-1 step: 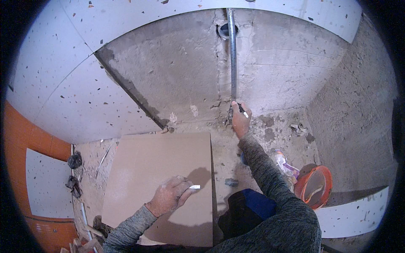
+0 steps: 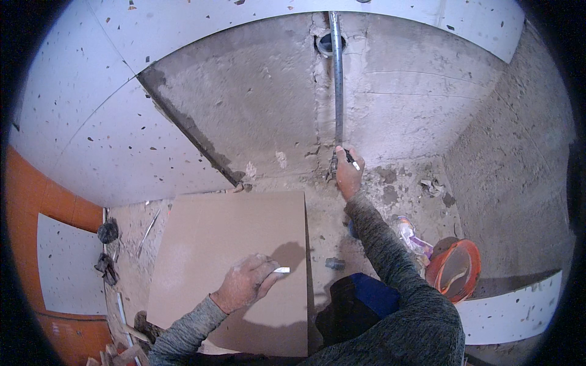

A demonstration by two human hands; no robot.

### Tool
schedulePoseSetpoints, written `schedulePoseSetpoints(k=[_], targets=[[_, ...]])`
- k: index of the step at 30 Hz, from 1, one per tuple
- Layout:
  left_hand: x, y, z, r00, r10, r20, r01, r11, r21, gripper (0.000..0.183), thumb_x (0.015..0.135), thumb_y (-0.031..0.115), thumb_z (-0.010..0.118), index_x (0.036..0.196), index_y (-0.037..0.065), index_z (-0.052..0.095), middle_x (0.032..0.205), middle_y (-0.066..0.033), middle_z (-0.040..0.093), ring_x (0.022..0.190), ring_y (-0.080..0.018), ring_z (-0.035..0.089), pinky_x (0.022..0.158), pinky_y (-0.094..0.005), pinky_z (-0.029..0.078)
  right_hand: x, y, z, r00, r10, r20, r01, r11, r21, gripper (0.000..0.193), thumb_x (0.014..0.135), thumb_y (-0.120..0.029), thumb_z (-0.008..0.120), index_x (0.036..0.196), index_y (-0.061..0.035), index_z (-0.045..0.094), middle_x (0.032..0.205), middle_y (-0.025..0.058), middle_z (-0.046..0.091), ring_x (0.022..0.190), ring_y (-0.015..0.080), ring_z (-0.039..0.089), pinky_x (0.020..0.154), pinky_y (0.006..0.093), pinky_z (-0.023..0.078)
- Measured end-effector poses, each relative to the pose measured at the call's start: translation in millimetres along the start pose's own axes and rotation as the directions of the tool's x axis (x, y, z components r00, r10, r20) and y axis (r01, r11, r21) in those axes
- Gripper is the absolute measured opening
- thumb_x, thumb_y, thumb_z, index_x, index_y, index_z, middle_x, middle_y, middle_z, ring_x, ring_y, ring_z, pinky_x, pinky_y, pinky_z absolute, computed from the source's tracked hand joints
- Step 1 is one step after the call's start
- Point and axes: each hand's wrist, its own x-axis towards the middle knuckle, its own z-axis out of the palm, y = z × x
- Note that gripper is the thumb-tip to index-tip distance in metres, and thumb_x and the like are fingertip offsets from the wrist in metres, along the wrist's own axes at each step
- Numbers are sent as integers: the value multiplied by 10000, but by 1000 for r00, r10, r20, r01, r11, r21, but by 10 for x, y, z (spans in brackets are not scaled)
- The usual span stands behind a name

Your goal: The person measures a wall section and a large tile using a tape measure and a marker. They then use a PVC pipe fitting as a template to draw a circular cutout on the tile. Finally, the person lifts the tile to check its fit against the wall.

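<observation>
Orange bucket (image 2: 436,268) standing right of tan rectangular board (image 2: 213,244); long grey metal strip (image 2: 338,91) pointing up wall (image 2: 244,104) beyond; right hand (image 2: 350,175) clasping black-and-white pen (image 2: 354,163), left hand (image 2: 247,283) pinching white stub (image 2: 281,270).

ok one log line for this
left hand: gripping white piece over brown board | right hand: gripping dark object by metal strip

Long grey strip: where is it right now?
In the head view, the long grey strip runs down just right of upper centre, crossing the round wall opening, its lower end at the right hand.
</observation>
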Motion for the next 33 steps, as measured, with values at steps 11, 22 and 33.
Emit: schedulePoseSetpoints(k=[11, 22, 33], targets=[[-47, -64, 15, 996, -83, 13, 83, 994, -73, 226, 860, 156, 663, 1069, 72, 659, 991, -119, 644, 905, -308, 636, 777, -406, 543, 17, 59, -19, 998, -24, 55, 25, 999, -22, 156, 921, -159, 614, 946, -14, 665, 716, 35, 601, 674, 125, 537, 625, 315, 442], [-22, -31, -9, 995, -94, 33, 96, 994, -49, 202, 870, 160, 649, 1050, 70, 657, 977, -113, 652, 903, -300, 638, 780, -410, 540, 12, 45, -2, 995, -98, 32, 99, 994, -54, 175, 923, -167, 614, 990, -15, 669, 756, 48, 620, 707, 130, 554, 658, 317, 455], [-7, 35, 12, 996, -85, 24, 86, 995, -58, 190, 878, 142, 641, 1051, 66, 662, 975, -123, 654, 895, -303, 642, 776, -404, 541, 68, 232, 82, 999, -53, 14, 53, 999, -9, 150, 935, -150, 615, 949, -10, 667, 733, 3, 594, 673, 98, 526, 617, 276, 424]])
